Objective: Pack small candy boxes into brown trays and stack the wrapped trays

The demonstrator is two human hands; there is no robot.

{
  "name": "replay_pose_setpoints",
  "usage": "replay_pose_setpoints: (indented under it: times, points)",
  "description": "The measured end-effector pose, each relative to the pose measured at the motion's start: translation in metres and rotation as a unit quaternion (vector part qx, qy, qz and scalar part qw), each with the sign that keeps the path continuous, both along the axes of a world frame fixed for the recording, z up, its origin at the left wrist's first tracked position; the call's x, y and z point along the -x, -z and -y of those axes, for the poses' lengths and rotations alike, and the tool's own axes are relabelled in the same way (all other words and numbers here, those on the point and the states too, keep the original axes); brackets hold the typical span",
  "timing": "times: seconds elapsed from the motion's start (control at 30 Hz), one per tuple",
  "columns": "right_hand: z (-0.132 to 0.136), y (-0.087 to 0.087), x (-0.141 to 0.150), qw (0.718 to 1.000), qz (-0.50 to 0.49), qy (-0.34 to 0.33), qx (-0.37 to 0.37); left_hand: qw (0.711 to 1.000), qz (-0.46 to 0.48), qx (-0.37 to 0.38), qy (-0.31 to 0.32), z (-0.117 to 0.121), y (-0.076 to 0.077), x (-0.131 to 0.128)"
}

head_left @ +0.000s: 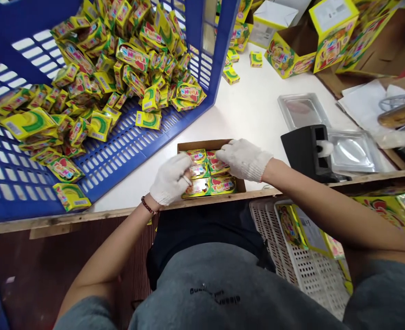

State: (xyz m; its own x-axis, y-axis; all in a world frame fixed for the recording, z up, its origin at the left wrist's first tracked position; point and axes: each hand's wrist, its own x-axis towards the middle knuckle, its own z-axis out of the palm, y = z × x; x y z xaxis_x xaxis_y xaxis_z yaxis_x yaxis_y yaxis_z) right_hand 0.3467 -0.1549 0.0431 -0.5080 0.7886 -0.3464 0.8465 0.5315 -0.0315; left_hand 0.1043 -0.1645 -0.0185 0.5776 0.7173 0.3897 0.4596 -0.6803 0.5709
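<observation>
A: Far left, the blue crate point(219, 59), heaped with loose packs point(132, 56)! And the left hand point(171, 179)?

B: Gloved, at the left side of the open box point(202, 145), fingers curled inward over its edge; whether they pinch anything, I can't tell!

A: Where are the boxed packs point(223, 184)?

B: Inside that box, side by side in two columns, by the front edge of the table point(247, 105)!

A: Across to the right hand point(245, 159)!

B: Gloved too, over the box's upper right, fingers close together and bent down onto the packs; no clear sight of a grip! Farther right, a black dispenser point(300, 153), well apart!

A: So, which step?

B: Settling packs into place, I'd judge; the next move calls for light, even pressing, rows kept square
</observation>
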Motion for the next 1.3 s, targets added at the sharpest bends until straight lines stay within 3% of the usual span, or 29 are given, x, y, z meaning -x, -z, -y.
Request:
replay_pose_setpoints:
  times: [0.1, 0.17, 0.23, 0.3, 0.43, 0.57, 0.67, 0.73, 0.83, 0.93, 1.03, 1.13, 1.23, 1.3]
  points:
    - [-0.001, 0.015, 0.004, 0.998, 0.051, -0.015, 0.037, 0.98, -0.155, -0.017, 0.127, 0.013, -0.008, -0.01]
    - [-0.001, 0.021, 0.01, 0.995, 0.065, -0.012, 0.074, 0.971, -0.189, -0.022, 0.147, 0.014, -0.01, -0.016]
    - [0.0, 0.024, 0.016, 0.991, 0.078, -0.015, 0.106, 0.981, -0.167, -0.026, 0.099, 0.002, -0.009, -0.014]
    - [0.0, 0.024, 0.021, 0.988, 0.092, -0.027, 0.124, 0.989, -0.142, -0.03, -0.01, -0.025, -0.007, -0.004]
    - [-0.005, 0.019, 0.028, 0.984, 0.106, -0.036, 0.141, 0.95, -0.188, 0.02, -0.249, -0.108, -0.004, 0.03]
    - [-0.009, 0.019, 0.033, 0.982, 0.105, -0.034, 0.151, 0.934, -0.199, 0.079, -0.286, -0.171, 0.003, 0.062]
    - [-0.01, 0.025, 0.029, 0.982, 0.103, -0.034, 0.152, 0.94, -0.148, 0.128, -0.281, -0.185, 0.01, 0.075]
    - [-0.011, 0.031, 0.022, 0.984, 0.09, -0.03, 0.152, 0.948, -0.078, 0.152, -0.268, -0.177, 0.012, 0.076]
    - [-0.013, 0.039, 0.008, 0.99, 0.008, -0.006, 0.141, 0.949, 0.045, 0.198, -0.243, -0.145, 0.005, 0.065]
    - [-0.017, 0.036, -0.002, 0.978, -0.176, 0.09, 0.062, 0.913, 0.164, 0.306, -0.213, -0.1, -0.01, 0.042]
    - [-0.02, 0.023, -0.001, 0.902, -0.371, 0.221, -0.009, 0.855, 0.246, 0.432, -0.149, -0.058, -0.023, 0.013]
    - [-0.02, 0.011, 0.006, 0.811, -0.504, 0.288, 0.066, 0.817, 0.301, 0.484, -0.086, -0.03, -0.028, -0.014]
    - [-0.019, 0.008, 0.008, 0.752, -0.568, 0.306, 0.138, 0.829, 0.302, 0.467, -0.065, -0.018, -0.028, -0.029]
    - [-0.019, 0.01, 0.003, 0.747, -0.576, 0.306, 0.126, 0.853, 0.284, 0.431, -0.079, -0.018, -0.028, -0.032]
